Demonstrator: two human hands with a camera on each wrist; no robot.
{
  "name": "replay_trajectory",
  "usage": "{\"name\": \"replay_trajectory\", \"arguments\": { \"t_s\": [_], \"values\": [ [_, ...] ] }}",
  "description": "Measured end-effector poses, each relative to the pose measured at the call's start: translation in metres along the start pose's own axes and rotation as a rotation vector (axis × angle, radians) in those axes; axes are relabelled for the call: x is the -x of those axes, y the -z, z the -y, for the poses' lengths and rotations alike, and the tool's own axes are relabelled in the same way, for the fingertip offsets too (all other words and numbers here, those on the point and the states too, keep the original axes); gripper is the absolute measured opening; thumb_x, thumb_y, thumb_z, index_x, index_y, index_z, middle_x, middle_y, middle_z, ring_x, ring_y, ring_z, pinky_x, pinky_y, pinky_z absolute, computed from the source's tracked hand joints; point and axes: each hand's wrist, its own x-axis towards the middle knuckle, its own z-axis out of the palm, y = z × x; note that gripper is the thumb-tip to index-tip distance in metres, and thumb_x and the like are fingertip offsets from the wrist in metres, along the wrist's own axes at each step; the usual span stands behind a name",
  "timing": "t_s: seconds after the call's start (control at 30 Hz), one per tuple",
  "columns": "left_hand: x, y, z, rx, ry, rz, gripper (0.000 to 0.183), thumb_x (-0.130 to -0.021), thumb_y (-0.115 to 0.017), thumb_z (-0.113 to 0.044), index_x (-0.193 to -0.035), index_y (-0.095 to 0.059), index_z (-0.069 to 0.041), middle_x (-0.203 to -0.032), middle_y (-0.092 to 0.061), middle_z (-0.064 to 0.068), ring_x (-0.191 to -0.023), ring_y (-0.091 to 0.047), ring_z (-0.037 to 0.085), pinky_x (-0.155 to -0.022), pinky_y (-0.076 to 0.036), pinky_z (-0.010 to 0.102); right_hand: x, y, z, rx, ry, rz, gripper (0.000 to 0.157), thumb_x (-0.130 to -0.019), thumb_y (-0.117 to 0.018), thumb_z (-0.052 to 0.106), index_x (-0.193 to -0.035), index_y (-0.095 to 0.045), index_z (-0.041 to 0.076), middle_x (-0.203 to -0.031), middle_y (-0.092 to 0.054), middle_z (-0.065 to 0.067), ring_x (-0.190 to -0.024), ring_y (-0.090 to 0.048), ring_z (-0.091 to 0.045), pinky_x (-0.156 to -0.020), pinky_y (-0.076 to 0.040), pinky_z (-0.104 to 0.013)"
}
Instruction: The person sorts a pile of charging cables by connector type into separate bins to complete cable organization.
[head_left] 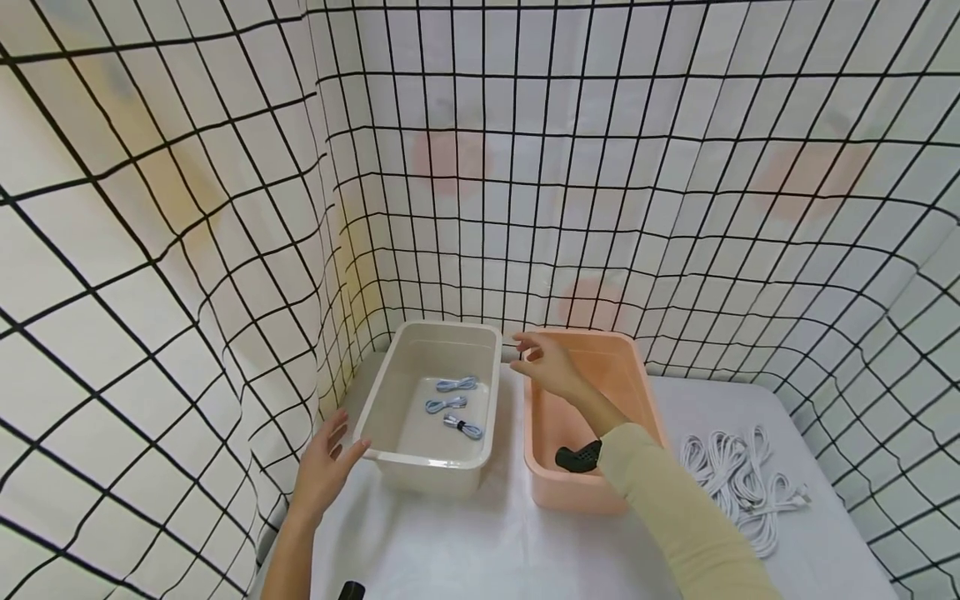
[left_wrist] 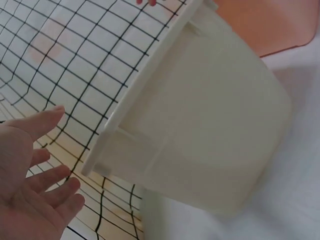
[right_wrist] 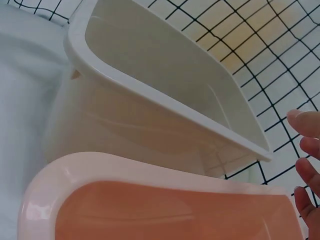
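Observation:
Beside the near left corner of a cream plastic bin point(head_left: 375, 457) is my left hand point(head_left: 326, 467), its fingers spread and holding nothing. In the left wrist view a gap shows between that hand point(left_wrist: 40, 185) and the bin's rim point(left_wrist: 135, 90). Several bundled light-blue cables point(head_left: 456, 384) lie on the cream bin's floor. My right hand point(head_left: 551, 367) hovers over the left side of an orange bin point(head_left: 592, 342), fingers loosely bent and nothing in them. A dark, perforated object point(head_left: 577, 458) sits in the orange bin, partly hidden by my right sleeve.
Bundled white cables point(head_left: 742, 483) lie on the white-covered table point(head_left: 480, 550) right of the orange bin. Black wire grid point(head_left: 525, 208) with white cloth behind it encloses the back and sides. A small black object point(head_left: 351, 591) shows at the bottom edge.

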Motion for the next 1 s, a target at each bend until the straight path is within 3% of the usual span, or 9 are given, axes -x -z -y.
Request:
{"name": "replay_trajectory", "arguments": {
  "t_s": [0.47, 1.0],
  "values": [
    [-0.010, -0.002, -0.010, -0.030, -0.028, 0.014, 0.080, -0.099, -0.073, -0.030, -0.159, -0.031, 0.002, -0.159, -0.036, 0.026, -0.147, -0.034, 0.041, -0.120, -0.031, 0.051, 0.007, 0.011, -0.005, -0.031, 0.015, 0.001, 0.054, -0.095, -0.077, 0.017, -0.145, -0.058, 0.008, -0.128, -0.064, -0.016, -0.112, -0.061, -0.032, -0.089, -0.057, -0.047],
    [-0.023, -0.021, -0.020, 0.004, -0.107, 0.016, 0.076, -0.096, -0.076, -0.017, -0.157, -0.035, 0.003, -0.156, -0.041, 0.027, -0.144, -0.039, 0.043, -0.118, -0.033, 0.054, 0.014, 0.026, -0.006, -0.022, 0.011, -0.018, 0.054, -0.097, -0.075, 0.016, -0.146, -0.056, 0.003, -0.131, -0.062, -0.018, -0.114, -0.060, -0.036, -0.088, -0.058, -0.048]
  ]
}}
